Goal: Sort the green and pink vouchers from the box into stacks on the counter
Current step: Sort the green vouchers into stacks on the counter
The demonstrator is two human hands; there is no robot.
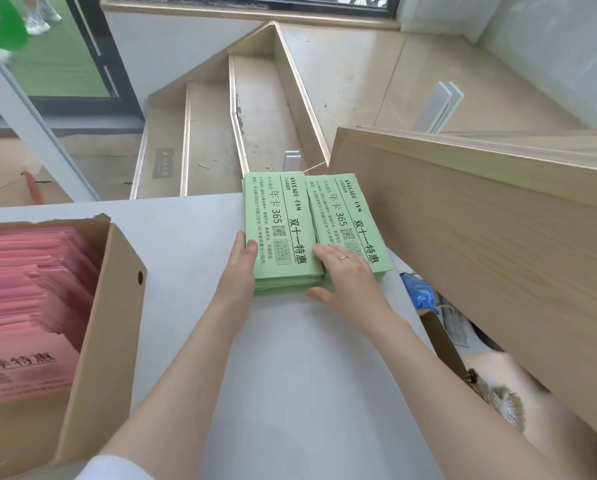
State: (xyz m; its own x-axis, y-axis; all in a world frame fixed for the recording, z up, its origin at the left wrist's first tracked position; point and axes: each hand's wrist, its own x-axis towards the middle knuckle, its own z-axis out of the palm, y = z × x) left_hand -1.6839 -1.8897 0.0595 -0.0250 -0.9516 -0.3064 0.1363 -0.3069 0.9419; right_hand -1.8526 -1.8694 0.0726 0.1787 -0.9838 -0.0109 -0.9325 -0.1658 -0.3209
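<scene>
Counter: white flat counter (193, 258) is carrying 2 green paper voucher stacks (281, 230), touching both hands' fingertips.
Box: brown cardboard box (103, 323), left of the fingers, is holding pink vouchers (30, 289).
Hands: left hand (238, 271) and right hand (345, 278), fingers straight and together, are squaring green stacks.
Next: probably reaching for pink.

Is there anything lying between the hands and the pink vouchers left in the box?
Only the box wall. The pink vouchers sit inside the cardboard box, whose near side wall rises between them and the left hand and right hand on the green stacks. The counter between looks bare; the box is open on top.
</scene>
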